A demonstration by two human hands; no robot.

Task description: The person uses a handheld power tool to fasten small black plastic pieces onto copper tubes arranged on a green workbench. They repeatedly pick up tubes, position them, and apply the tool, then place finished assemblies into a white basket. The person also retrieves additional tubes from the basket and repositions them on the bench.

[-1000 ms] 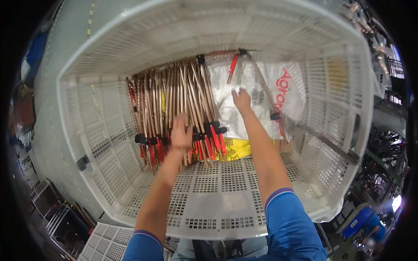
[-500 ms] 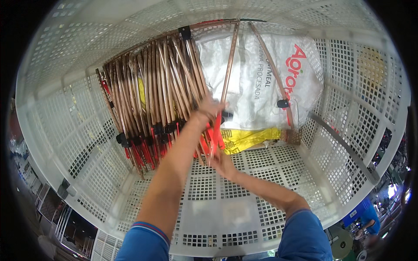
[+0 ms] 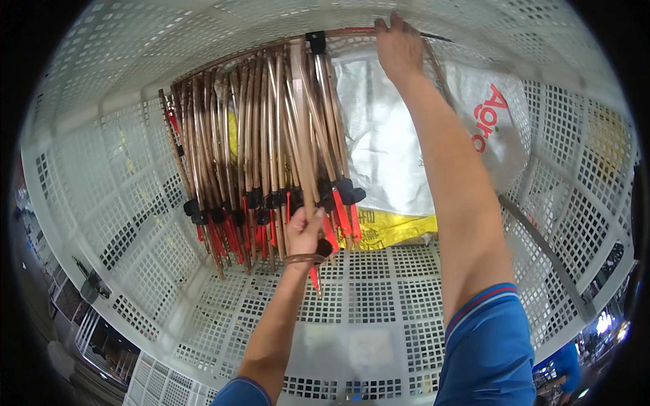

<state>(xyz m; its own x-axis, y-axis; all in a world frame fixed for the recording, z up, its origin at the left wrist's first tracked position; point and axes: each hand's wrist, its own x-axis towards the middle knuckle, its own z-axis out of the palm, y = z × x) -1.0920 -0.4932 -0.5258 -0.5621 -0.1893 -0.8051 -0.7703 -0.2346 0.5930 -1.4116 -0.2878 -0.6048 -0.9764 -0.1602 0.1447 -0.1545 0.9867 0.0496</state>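
Rod (image 3: 305,135) blurred, left hand (image 3: 305,235) curled around it, right hand (image 3: 401,51) near crate wall (image 3: 223,37), grip impossible to tell

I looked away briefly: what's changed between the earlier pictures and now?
The rod, earlier held over the white sack, has moved left over the row of rods, the left hand gripping its near part. The right hand has left it and reached to the crate's far side; its grip there is unclear. The row and sack stayed put.
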